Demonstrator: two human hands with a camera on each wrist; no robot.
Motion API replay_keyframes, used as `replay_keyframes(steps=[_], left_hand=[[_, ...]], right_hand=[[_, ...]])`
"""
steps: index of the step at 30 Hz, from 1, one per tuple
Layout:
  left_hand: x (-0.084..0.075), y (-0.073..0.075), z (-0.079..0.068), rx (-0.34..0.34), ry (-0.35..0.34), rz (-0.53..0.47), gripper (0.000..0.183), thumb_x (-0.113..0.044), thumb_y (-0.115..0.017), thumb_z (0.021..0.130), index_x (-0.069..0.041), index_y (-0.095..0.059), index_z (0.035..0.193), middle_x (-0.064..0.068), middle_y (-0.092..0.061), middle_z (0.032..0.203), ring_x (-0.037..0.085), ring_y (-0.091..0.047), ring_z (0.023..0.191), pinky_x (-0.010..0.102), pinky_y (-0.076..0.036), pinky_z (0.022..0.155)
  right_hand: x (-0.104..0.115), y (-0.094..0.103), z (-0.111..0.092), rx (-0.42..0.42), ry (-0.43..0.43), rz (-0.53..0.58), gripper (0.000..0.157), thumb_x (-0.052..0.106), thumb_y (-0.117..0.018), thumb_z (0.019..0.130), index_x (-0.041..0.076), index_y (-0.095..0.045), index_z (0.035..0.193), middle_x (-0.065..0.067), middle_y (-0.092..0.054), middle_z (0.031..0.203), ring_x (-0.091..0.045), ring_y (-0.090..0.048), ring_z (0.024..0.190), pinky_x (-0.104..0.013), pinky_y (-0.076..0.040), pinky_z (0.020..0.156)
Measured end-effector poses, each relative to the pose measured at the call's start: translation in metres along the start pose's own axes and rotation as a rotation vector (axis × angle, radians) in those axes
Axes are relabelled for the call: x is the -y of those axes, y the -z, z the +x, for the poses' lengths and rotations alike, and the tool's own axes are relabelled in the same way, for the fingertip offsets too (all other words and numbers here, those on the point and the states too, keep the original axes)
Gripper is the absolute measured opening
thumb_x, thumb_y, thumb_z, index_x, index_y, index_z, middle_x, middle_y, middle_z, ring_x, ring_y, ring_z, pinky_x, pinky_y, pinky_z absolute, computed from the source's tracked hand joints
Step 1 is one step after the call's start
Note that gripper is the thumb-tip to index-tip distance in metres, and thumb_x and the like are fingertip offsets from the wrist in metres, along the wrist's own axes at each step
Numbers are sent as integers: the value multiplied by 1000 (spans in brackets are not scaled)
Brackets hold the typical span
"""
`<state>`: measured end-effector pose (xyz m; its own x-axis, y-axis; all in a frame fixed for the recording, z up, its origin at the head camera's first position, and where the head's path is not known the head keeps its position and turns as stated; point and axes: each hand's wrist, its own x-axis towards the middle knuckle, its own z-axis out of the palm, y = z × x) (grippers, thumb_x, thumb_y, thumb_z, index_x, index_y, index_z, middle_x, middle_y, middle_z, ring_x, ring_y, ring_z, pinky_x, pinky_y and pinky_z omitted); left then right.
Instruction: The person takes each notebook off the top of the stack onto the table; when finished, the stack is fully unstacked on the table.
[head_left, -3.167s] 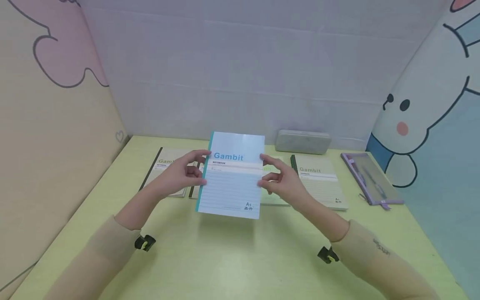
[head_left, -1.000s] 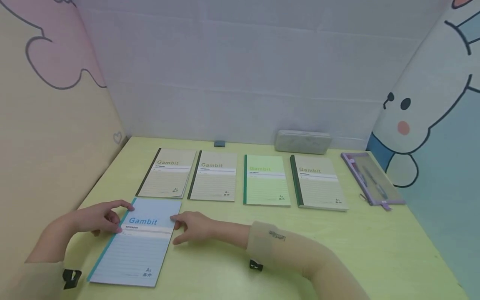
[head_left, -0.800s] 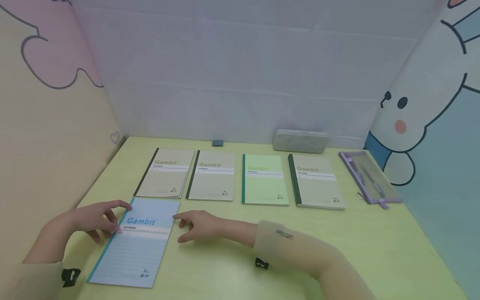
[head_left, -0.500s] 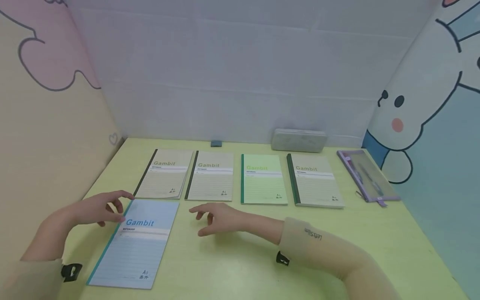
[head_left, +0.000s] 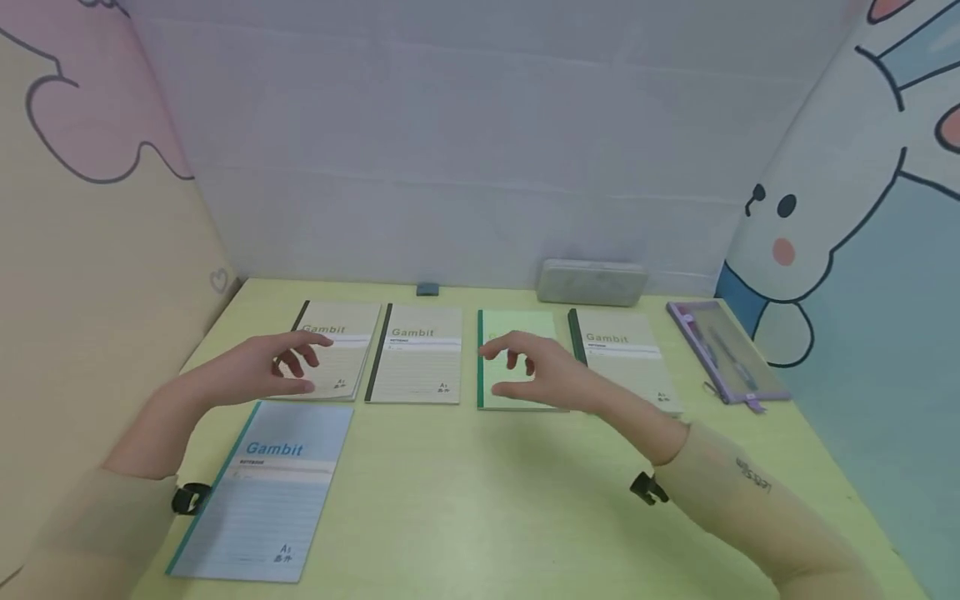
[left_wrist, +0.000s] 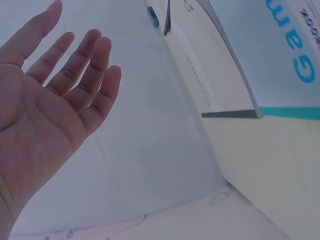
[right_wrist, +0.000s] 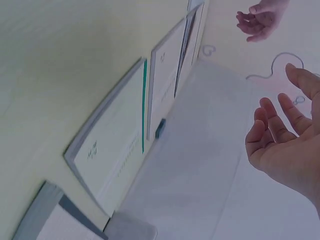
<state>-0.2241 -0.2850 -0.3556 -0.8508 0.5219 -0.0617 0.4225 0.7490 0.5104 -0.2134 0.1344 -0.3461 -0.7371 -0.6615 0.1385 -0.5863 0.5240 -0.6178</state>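
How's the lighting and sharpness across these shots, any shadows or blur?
Head view: fairly even light, soft shadows on the table below the right hand and across the blue notebook; left wrist view: hazy, tilted; right wrist view: hazy, green notebook too soft to read.

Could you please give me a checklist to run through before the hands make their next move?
1. Left hand holding nothing: ok.
2. Right hand holding nothing: ok.
3. Blue notebook flat on the table: ok.
4. Green notebook unobstructed in the head view: not ok, right hand partly covers it.
5. Purple-edged pouch fully zipped: cannot tell.
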Motion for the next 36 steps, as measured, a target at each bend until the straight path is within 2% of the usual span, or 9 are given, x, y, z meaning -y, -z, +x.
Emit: replay_keyframes(steps=[6,9,13,17,20,26,30,35,36], left_hand=[[-29,-10,29,-60,-29,-9,55,-32,-70,86,-24,-48,135,-5,-59,109,15,-55,99,37,-47,83],[-48,-19,45,-115,-80,-25,55,-28,-72,85,-24,-49,134,-6,-60,110,14,-55,100,39,-47,86],[-74,-28,66,-169,-187,-60,56,-24,-73,83,-22,-50,134,-5,-60,113,14,-55,104,40,-46,90],[-94,-42,88,-186,-265,-70,56,-25,-73,83,-20,-50,135,-3,-57,124,16,-51,114,41,-43,97],[-107,-55,104,-172,-295,-78,57,-29,-71,84,-19,-49,136,-3,-53,132,17,-45,123,42,-39,102],[-135,-86,139,-89,-292,-153,67,-37,-73,82,-23,-44,140,-7,-43,142,16,-34,134,42,-32,108],[-154,-106,159,-54,-293,-208,73,-38,-73,81,-24,-38,144,-4,-40,144,17,-35,134,40,-32,108],[-174,-129,183,5,-298,-244,78,-41,-72,81,-25,-32,147,-3,-35,149,18,-31,138,40,-30,110],[-177,-134,187,15,-298,-248,80,-42,-72,81,-26,-31,148,-3,-33,150,18,-29,139,40,-29,111]], right_hand=[[-19,38,-26,-127,-4,-115,46,23,-73,83,17,-56,126,5,-60,118,-10,-50,90,-32,-46,70],[-32,52,-42,-183,-10,-155,45,20,-73,83,15,-58,125,3,-61,116,-10,-50,90,-31,-46,69],[-50,70,-64,-275,-29,-225,43,14,-74,82,12,-59,123,-2,-63,115,-10,-50,91,-31,-46,70],[-67,86,-84,-325,-113,-275,43,16,-72,84,10,-58,124,-5,-62,116,-11,-49,93,-25,-44,72],[-81,95,-96,-321,-199,-305,44,22,-70,86,12,-57,127,-3,-62,116,-11,-49,94,-22,-44,72],[-111,110,-112,-323,-320,-217,45,25,-66,89,9,-54,130,-9,-59,120,-12,-48,99,-15,-41,76],[-129,113,-119,-314,-413,-187,48,29,-65,90,11,-51,133,-10,-56,127,-18,-49,106,-18,-42,83],[-149,113,-123,-307,-386,-163,50,27,-64,91,4,-50,133,-18,-55,126,-27,-50,104,-12,-40,78],[-153,113,-123,-306,-386,-162,50,26,-64,91,4,-50,133,-19,-56,125,-28,-50,104,-14,-41,77]])
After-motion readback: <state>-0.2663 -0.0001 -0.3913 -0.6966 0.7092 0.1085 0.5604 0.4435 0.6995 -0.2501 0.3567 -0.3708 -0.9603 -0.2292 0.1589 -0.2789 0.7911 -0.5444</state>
